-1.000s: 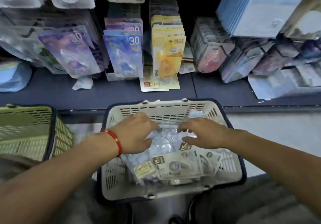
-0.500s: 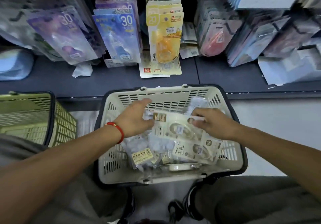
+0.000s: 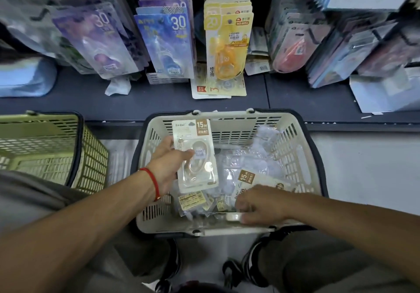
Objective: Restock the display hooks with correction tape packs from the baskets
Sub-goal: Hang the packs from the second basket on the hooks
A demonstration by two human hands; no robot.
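A cream plastic basket (image 3: 295,147) stands on the floor in front of me, with several clear-wrapped correction tape packs in it. My left hand (image 3: 169,165) holds one cream "15M" correction tape pack (image 3: 196,142) upright above the basket's left half, thumb across its front. My right hand (image 3: 261,204) reaches into the near right corner, fingers curled down onto another cream "15M" pack (image 3: 252,177) lying among the wrapped packs; its grip is partly hidden. Above, hooks carry purple packs (image 3: 100,40), blue "30" packs (image 3: 168,40) and yellow packs (image 3: 227,35).
A green basket (image 3: 56,147) stands to the left on the floor. The dark shelf (image 3: 284,94) below the hooks holds loose cards, a crumpled paper and a blue bundle at far left. More hanging packs crowd the right side. My shoes show below the cream basket.
My left hand has lifted one cream pack up out of the pile. My right hand has moved back toward the basket's near right corner onto another pack.
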